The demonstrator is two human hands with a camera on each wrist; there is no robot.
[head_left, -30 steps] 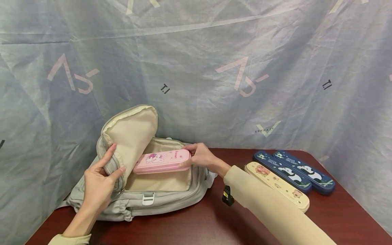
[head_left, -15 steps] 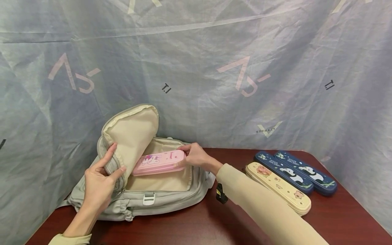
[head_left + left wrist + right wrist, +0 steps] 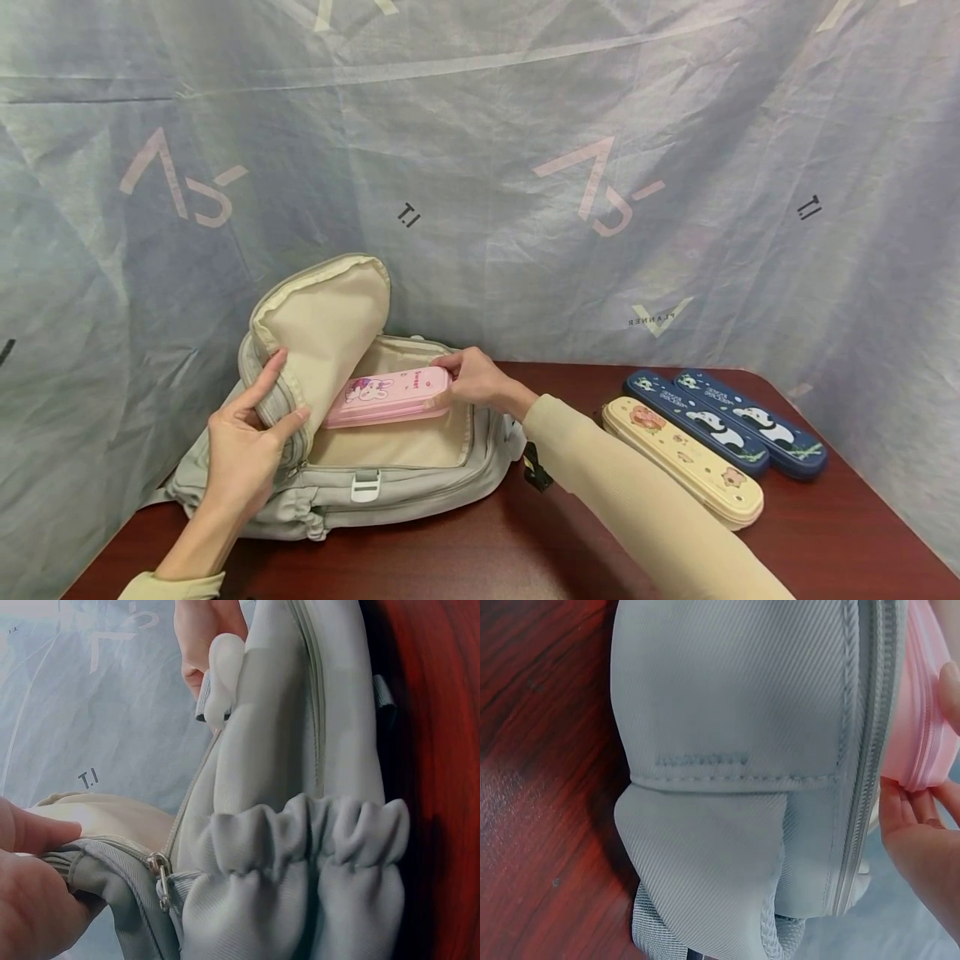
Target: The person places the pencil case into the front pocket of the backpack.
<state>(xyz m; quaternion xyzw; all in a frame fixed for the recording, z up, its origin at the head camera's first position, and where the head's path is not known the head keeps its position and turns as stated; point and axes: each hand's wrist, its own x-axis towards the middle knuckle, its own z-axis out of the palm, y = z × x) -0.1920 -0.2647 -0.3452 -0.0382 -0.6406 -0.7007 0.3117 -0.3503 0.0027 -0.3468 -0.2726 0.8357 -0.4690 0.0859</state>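
Two hands: left hand (image 3: 243,450) grips the backpack's (image 3: 420,487) ribbed flap (image 3: 322,333); right hand's (image 3: 480,382) grip holds a smooth pink case (image 3: 386,396).

Head view: looking forward and down from above the desk (image 3: 480,550), taking in the whole backpack (image 3: 390,487). Left wrist view: sitting very near the backpack's gathered grey side, facing along its zip. Right wrist view: pressing close to the opposite grey edge. All three are sharing the backpack.

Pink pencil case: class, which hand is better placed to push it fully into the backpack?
Right. The right hand already pinches the pink pencil case at its end, while the left hand grips the backpack flap.
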